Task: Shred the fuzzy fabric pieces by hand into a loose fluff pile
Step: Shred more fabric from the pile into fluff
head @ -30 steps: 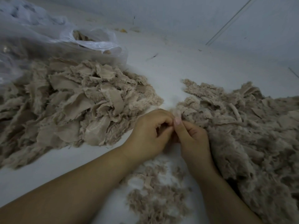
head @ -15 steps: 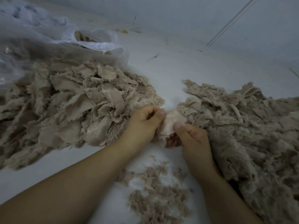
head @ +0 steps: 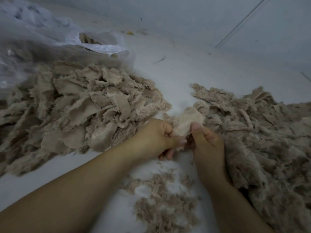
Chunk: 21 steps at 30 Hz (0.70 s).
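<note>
Left hand (head: 154, 137): fingers curled, pinching fabric scrap (head: 188, 121) at lower left edge. Right hand (head: 207, 145): thumb up, gripping scrap; scrap's long axis slants up-right.

A small beige fabric piece (head: 188, 121) stands between the two heaps, its smooth woven backing facing the camera and its edges frayed; the left hand (head: 154, 137) pinches its lower left edge and the right hand (head: 207, 145) pinches its right edge under the thumb. To the left lies a big heap of fabric pieces (head: 80, 111), ragged beige scraps showing flat backing and fuzzy pile, jumbled and overlapping. To the right spreads the fluff pile (head: 262, 137), a wide loose mass of matted beige fibres with some strips mixed in. Nearer the camera, loose shreds (head: 165, 204) lie scattered thinly between the forearms.
</note>
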{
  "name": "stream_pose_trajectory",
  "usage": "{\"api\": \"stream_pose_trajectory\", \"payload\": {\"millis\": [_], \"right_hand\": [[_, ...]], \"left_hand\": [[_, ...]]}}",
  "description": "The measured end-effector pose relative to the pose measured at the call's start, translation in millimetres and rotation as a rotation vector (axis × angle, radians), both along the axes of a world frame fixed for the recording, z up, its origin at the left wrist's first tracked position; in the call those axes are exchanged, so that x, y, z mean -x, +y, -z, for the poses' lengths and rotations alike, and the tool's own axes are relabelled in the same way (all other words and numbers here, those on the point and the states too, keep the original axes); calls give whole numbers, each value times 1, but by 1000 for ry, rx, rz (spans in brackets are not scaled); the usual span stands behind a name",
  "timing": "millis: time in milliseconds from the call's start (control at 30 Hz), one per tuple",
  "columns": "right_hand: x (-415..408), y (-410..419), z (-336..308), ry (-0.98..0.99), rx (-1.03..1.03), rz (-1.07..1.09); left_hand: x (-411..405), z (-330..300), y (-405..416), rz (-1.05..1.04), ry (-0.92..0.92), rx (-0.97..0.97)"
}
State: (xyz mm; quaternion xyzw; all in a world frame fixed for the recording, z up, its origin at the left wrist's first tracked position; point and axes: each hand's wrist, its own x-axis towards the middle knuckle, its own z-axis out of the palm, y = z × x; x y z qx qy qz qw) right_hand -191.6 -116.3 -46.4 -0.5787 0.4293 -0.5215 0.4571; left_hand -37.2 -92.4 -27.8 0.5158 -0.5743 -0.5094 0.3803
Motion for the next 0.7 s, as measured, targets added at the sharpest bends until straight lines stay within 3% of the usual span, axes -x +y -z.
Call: {"api": "stream_pose_trajectory", "payload": {"millis": [100, 167, 200, 367, 467, 500, 600, 633, 667, 700], "right_hand": [[1, -4, -1, -96, -35, 108], [2, -3, -1, -64, -16, 92], [2, -2, -1, -15, 12, 65], [3, 3, -4, 0, 45, -100], [3, 4, -3, 6, 28, -130], [3, 4, -3, -2, 21, -119], [0, 2, -1, -17, -8, -66], [-1, 1, -1, -13, -10, -65], [-1, 1, 0, -2, -5, -72], [-2, 2, 0, 14, 2, -79]], "left_hand": [[-17, -7, 2, 296, -100, -55], [-27, -14, 5, 541, -194, -114], [-27, -15, 5, 568, -201, -122], [-8, -2, -5, 9, 46, -112], [-8, -2, -3, 31, 163, -73], [-8, -3, -5, -21, 261, -26], [-9, -18, -17, -288, 813, 101], [-9, -17, -22, -337, 882, 136], [-8, -13, -26, -379, 785, 171], [-8, -7, -28, -433, 510, 216]]}}
